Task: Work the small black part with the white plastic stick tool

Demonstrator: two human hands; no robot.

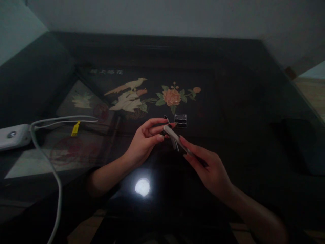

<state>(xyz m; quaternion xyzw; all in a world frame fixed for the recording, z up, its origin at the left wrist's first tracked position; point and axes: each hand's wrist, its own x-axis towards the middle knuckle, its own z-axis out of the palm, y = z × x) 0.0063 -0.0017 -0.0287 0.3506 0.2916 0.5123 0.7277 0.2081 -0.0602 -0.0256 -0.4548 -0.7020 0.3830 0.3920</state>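
Both hands, right hand (pixel 205 166) and left hand (pixel 146 139), pinch 1 white strip (pixel 175 137) near a clear box (pixel 180 120).

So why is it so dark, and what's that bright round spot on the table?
Head view: the room is dim, so the glossy dark table looks nearly black; the round spot is glare, a light mirrored in its shiny top; the left hand and right hand look soft and grainy; the white cable bends near the edge, partly lens distortion.
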